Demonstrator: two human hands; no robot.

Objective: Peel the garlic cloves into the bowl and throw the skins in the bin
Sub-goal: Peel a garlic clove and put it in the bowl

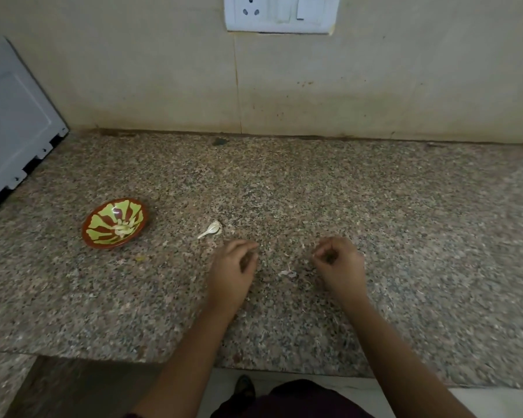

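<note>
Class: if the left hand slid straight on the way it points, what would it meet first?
Likely bare counter, then the wall. The garlic piece lies just left of the line of the left hand, though depth is unclear.

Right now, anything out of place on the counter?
Minor: a pale papery garlic skin scrap lies loose on the speckled granite counter, and a white garlic piece sits outside the red-and-green patterned bowl.

The granite counter [405,221] lies open to the right and back to the wall [375,86]. Leftward, a garlic clove [212,230] sits before the bowl [115,223]; a white appliance [15,122], perhaps a microwave, blocks the far-left corner.
</note>
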